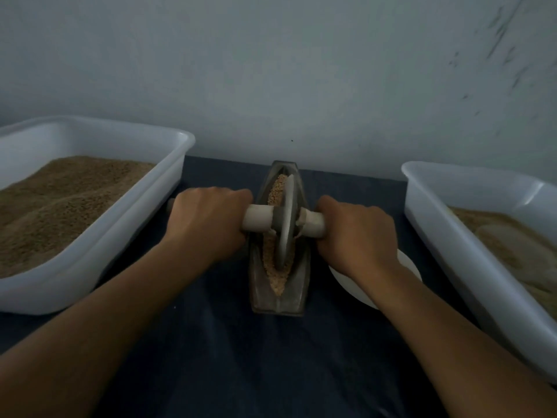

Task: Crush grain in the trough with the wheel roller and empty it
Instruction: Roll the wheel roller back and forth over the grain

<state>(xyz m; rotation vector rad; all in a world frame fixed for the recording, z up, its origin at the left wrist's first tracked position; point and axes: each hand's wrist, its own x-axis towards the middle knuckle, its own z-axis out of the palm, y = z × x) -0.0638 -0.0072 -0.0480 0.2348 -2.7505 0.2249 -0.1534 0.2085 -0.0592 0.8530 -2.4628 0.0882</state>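
A narrow boat-shaped metal trough (259,285) lies lengthwise on the dark cloth in the middle. Pale grain (276,188) fills its groove. The wheel roller's grey disc (286,218) stands upright in the groove, on a light wooden axle (257,221) that runs left to right. My left hand (208,220) is closed around the left end of the axle. My right hand (358,233) is closed around the right end. Both wrists are level, on either side of the trough.
A white plastic tub (168,188) heaped with brown grain stands at the left. Another white tub (446,224) with paler ground material stands at the right. A white plate (346,282) lies under my right wrist. A grey wall rises just behind the trough.
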